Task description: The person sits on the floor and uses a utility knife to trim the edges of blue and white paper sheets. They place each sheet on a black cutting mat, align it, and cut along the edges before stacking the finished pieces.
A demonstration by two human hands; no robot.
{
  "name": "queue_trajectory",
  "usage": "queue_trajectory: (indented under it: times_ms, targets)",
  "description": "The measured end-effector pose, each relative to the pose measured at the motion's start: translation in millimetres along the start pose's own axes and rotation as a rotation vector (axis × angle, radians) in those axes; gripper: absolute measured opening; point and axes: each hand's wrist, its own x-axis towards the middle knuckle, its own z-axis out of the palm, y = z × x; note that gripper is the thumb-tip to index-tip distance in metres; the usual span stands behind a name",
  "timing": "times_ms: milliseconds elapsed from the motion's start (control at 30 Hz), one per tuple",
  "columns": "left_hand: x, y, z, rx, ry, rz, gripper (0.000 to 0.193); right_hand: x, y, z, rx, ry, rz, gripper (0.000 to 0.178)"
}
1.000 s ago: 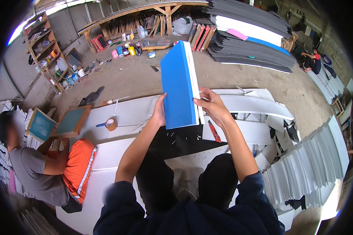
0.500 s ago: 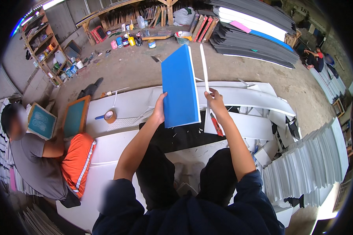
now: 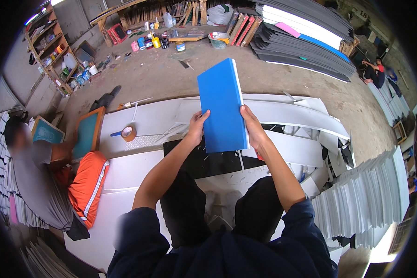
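Upright before me is a rectangular blue sheet block with a white side edge, perhaps a stack of foam sheets. My left hand grips its left edge, the thumb lying on the blue face. On the opposite edge my right hand is closed, its fingers mostly hidden behind the block. Below lies a black cutting mat with white slivers on it. A thin white strip rests on the mat. Part of a red tool shows beside my right wrist.
A brown tape roll sits on white sheets to the left. Scrap pieces and a tall stack of white sheets lie at right. A co-worker sits close on the left by a framed screen. Paint containers stand farther back.
My right hand has let go of the long white strip and now grips the block's right edge. The block has shifted slightly right and down.
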Motion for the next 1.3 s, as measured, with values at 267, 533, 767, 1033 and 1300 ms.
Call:
queue_trajectory:
  times_ms: [267,533,767,1033,1300]
  targets:
    - [29.1,-15.1,-41.5,-0.062,0.376,-0.038,0.043,4.9,4.2,-52.7,-0.170,0.272,-0.105,0.043]
    - [24.5,-34.9,-53.5,0.342,0.459,-0.154,0.059,-14.5,-23.3,-83.9,-0.026,0.422,-0.329,0.043]
    - [6.7,0.1,-0.3,0.398,0.077,0.087,0.075,-27.6,-28.4,-74.3,-0.021,0.267,-0.293,0.042]
    - [-24.9,31.9,40.3,0.051,-0.299,0.197,0.053,-30.6,-17.8,-43.0,-0.327,0.111,-0.113,0.048]
    - [-20.8,26.7,73.7,-0.155,-0.333,0.141,0.049,-68.0,-49.5,-26.8,-0.588,0.309,-0.137,0.049]
